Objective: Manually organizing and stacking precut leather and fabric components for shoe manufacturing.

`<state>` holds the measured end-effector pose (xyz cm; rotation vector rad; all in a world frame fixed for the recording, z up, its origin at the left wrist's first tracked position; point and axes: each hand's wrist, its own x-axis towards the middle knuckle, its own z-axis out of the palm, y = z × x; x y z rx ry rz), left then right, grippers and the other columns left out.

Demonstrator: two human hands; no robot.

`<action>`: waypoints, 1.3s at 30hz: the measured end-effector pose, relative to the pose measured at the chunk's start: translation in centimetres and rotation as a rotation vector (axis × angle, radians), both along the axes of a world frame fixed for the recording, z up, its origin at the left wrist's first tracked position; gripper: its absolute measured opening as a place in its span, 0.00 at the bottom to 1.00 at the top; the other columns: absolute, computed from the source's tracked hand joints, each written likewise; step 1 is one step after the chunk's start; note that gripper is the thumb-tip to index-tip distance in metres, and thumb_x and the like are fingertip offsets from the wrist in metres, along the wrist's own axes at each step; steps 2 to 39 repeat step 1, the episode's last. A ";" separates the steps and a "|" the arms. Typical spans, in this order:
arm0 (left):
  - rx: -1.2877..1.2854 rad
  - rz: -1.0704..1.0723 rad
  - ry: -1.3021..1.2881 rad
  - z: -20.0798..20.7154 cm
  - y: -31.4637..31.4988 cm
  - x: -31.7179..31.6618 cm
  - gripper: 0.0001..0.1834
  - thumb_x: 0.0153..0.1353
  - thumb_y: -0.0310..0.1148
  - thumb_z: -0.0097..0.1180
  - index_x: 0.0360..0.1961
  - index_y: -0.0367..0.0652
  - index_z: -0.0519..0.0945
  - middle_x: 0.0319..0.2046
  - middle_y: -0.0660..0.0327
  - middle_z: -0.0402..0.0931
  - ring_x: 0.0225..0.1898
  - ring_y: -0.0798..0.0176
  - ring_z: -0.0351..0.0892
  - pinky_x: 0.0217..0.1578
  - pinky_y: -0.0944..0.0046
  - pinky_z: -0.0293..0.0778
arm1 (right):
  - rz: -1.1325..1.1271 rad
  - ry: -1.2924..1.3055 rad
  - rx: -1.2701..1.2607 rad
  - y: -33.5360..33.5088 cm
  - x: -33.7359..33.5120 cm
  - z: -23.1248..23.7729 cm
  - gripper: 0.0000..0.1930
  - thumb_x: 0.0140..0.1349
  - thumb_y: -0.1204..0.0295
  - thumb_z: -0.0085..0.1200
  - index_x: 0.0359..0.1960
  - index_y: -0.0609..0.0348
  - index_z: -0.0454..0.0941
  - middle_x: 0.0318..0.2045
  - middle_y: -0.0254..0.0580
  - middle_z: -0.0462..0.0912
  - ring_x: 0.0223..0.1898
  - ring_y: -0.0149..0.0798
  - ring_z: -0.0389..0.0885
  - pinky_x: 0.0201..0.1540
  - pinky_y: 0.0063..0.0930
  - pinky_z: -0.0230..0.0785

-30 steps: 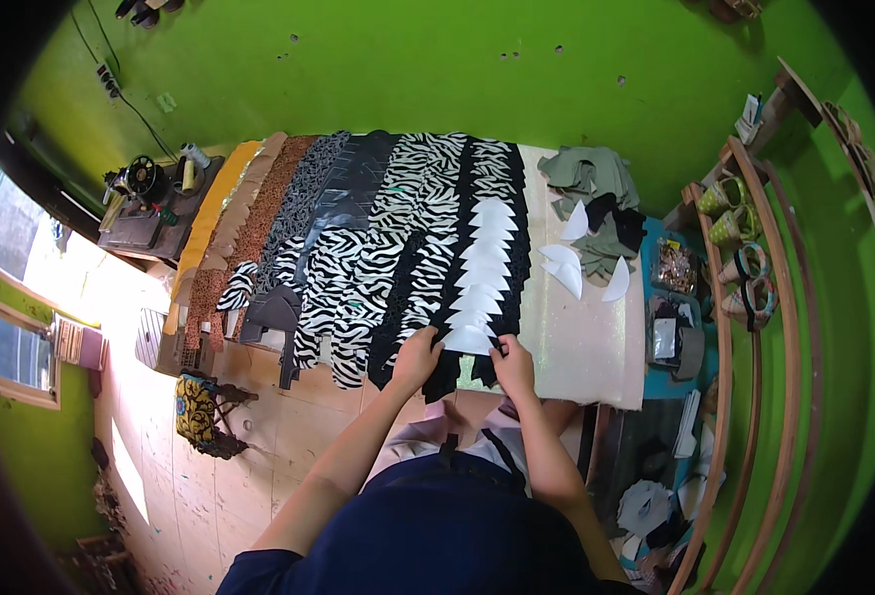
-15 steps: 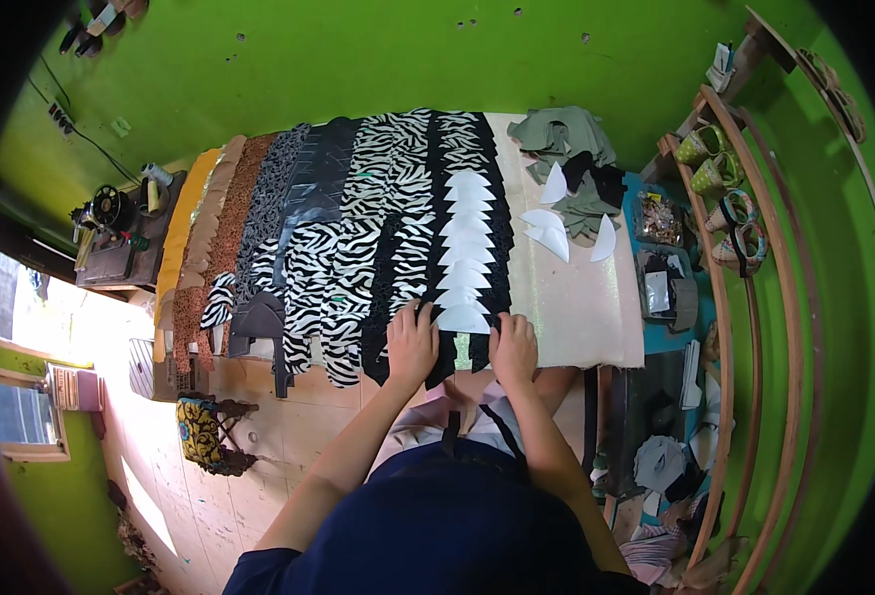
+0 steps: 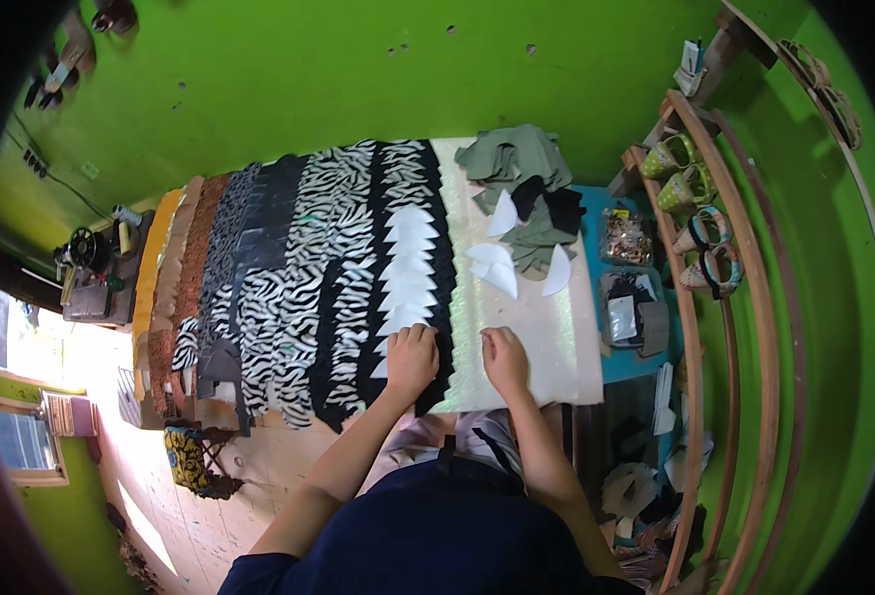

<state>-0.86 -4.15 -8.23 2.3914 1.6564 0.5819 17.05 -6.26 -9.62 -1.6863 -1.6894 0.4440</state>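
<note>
A column of overlapping white curved pieces (image 3: 409, 273) lies on a black cloth strip (image 3: 441, 288) on the table. At the near end of that column, my left hand (image 3: 412, 363) rests palm down, fingers bent and slightly apart, on the lowest white pieces and the black edge. My right hand (image 3: 506, 363) hovers over or touches the pale shiny sheet (image 3: 556, 342) to the right. Its fingers are curled together, and nothing sticks out of them. Several loose white half-round pieces (image 3: 494, 270) lie farther back on the sheet, beside grey-green cut pieces (image 3: 517, 159) and black scraps (image 3: 556, 206).
Rows of zebra-print pieces (image 3: 308, 288), brown (image 3: 181, 297) and yellow (image 3: 155, 248) pieces cover the table's left. Plastic boxes (image 3: 628, 236) stand right of the sheet. Wooden rack rails (image 3: 695, 327) hold sandals (image 3: 670, 159). A sewing machine (image 3: 90, 248) sits far left, a stool (image 3: 189, 458) below.
Both hands have come off the black strip's near end where they were side by side; the left now lies on the white pieces, the right on its own over the sheet. The view has shifted.
</note>
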 end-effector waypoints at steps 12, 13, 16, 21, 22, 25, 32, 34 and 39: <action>-0.040 0.001 0.006 0.2 1.2 1.5 0.12 0.49 0.33 0.54 0.37 0.45 0.76 0.34 0.60 0.72 0.38 0.56 0.70 0.39 0.57 0.62 | -0.045 0.016 0.008 1.4 1.7 0.1 0.05 0.55 0.73 0.49 0.32 0.56 0.75 0.29 0.47 0.75 0.33 0.51 0.74 0.37 0.41 0.66; -0.040 0.001 0.006 0.2 1.2 1.5 0.12 0.49 0.33 0.54 0.37 0.45 0.76 0.34 0.60 0.72 0.38 0.56 0.70 0.39 0.57 0.62 | -0.045 0.016 0.008 1.4 1.7 0.1 0.05 0.55 0.73 0.49 0.32 0.56 0.75 0.29 0.47 0.75 0.33 0.51 0.74 0.37 0.41 0.66; -0.040 0.001 0.006 0.2 1.2 1.5 0.12 0.49 0.33 0.54 0.37 0.45 0.76 0.34 0.60 0.72 0.38 0.56 0.70 0.39 0.57 0.62 | -0.045 0.016 0.008 1.4 1.7 0.1 0.05 0.55 0.73 0.49 0.32 0.56 0.75 0.29 0.47 0.75 0.33 0.51 0.74 0.37 0.41 0.66; -0.040 0.001 0.006 0.2 1.2 1.5 0.12 0.49 0.33 0.54 0.37 0.45 0.76 0.34 0.60 0.72 0.38 0.56 0.70 0.39 0.57 0.62 | -0.045 0.016 0.008 1.4 1.7 0.1 0.05 0.55 0.73 0.49 0.32 0.56 0.75 0.29 0.47 0.75 0.33 0.51 0.74 0.37 0.41 0.66; -0.040 0.001 0.006 0.2 1.2 1.5 0.12 0.49 0.33 0.54 0.37 0.45 0.76 0.34 0.60 0.72 0.38 0.56 0.70 0.39 0.57 0.62 | -0.045 0.016 0.008 1.4 1.7 0.1 0.05 0.55 0.73 0.49 0.32 0.56 0.75 0.29 0.47 0.75 0.33 0.51 0.74 0.37 0.41 0.66; -0.040 0.001 0.006 0.2 1.2 1.5 0.12 0.49 0.33 0.54 0.37 0.45 0.76 0.34 0.60 0.72 0.38 0.56 0.70 0.39 0.57 0.62 | -0.045 0.016 0.008 1.4 1.7 0.1 0.05 0.55 0.73 0.49 0.32 0.56 0.75 0.29 0.47 0.75 0.33 0.51 0.74 0.37 0.41 0.66; -0.040 0.001 0.006 0.2 1.2 1.5 0.12 0.49 0.33 0.54 0.37 0.45 0.76 0.34 0.60 0.72 0.38 0.56 0.70 0.39 0.57 0.62 | -0.045 0.016 0.008 1.4 1.7 0.1 0.05 0.55 0.73 0.49 0.32 0.56 0.75 0.29 0.47 0.75 0.33 0.51 0.74 0.37 0.41 0.66; -0.040 0.001 0.006 0.2 1.2 1.5 0.12 0.49 0.33 0.54 0.37 0.45 0.76 0.34 0.60 0.72 0.38 0.56 0.70 0.39 0.57 0.62 | -0.045 0.016 0.008 1.4 1.7 0.1 0.05 0.55 0.73 0.49 0.32 0.56 0.75 0.29 0.47 0.75 0.33 0.51 0.74 0.37 0.41 0.66; -0.040 0.001 0.006 0.2 1.2 1.5 0.12 0.49 0.33 0.54 0.37 0.45 0.76 0.34 0.60 0.72 0.38 0.56 0.70 0.39 0.57 0.62 | -0.045 0.016 0.008 1.4 1.7 0.1 0.05 0.55 0.73 0.49 0.32 0.56 0.75 0.29 0.47 0.75 0.33 0.51 0.74 0.37 0.41 0.66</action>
